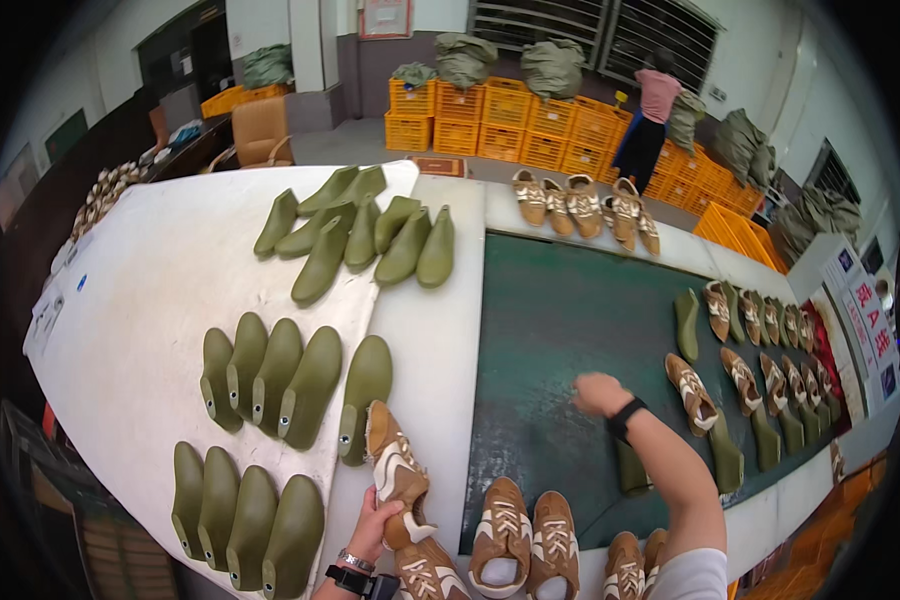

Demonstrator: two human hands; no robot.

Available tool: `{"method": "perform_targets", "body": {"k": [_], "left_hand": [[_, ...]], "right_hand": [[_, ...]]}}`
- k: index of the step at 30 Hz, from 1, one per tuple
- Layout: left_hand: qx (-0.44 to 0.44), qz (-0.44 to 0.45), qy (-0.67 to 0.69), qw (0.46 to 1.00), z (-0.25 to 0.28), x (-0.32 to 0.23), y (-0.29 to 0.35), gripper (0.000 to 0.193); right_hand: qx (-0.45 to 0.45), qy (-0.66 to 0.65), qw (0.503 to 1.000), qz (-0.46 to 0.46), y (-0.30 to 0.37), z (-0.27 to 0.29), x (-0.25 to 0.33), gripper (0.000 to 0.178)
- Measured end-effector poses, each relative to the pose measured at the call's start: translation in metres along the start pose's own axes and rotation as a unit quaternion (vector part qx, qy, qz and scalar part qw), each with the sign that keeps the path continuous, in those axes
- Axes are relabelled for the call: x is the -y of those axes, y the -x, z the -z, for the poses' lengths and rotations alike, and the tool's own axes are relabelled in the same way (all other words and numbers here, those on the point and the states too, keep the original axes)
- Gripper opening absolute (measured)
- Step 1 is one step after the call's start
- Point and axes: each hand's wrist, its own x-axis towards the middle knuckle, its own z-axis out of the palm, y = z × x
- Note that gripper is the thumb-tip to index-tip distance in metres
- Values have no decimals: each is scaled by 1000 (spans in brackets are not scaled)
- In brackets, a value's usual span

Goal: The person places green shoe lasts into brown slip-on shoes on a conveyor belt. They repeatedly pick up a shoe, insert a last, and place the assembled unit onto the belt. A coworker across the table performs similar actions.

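Note:
My left hand (374,522) grips a brown sneaker with white stripes (398,470), held toe-up over the white table edge. Just beyond its toe stands an olive-green shoe last (368,385). My right hand (600,394) hovers over the dark green conveyor belt (560,330), its fingers curled in and nothing visible in them. Below my right forearm lies another green last (630,468), partly covered by the arm. A pair of brown sneakers (503,525) sits at the near edge between my arms, and another sneaker (425,572) lies under the held one.
Green lasts (300,375) stand in groups on the white table (140,290) to the left. Sneakers and lasts line the belt's right side, before a white machine housing (855,310). More sneakers (582,205) rest along the far ledge. Orange crates (505,115) and a person (657,100) are behind.

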Motion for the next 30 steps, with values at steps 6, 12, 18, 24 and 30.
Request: {"method": "perform_targets", "body": {"k": [6, 12, 18, 24, 30], "left_hand": [[-7, 23, 9, 1000, -1, -6, 3, 65], [-49, 115, -3, 992, -7, -21, 22, 81], [-24, 189, 21, 982, 9, -15, 19, 66], [-65, 132, -30, 989, 6, -13, 21, 61], [-94, 86, -58, 990, -4, -12, 21, 65]], "right_hand": [[142, -728, 669, -43, -165, 33, 163, 36], [-4, -944, 320, -85, -288, -24, 228, 65], [-116, -937, 310, -110, -354, -11, 228, 40], [-76, -947, 307, -52, -262, -14, 133, 38], [-153, -909, 369, -119, -136, -47, -16, 37]]}}
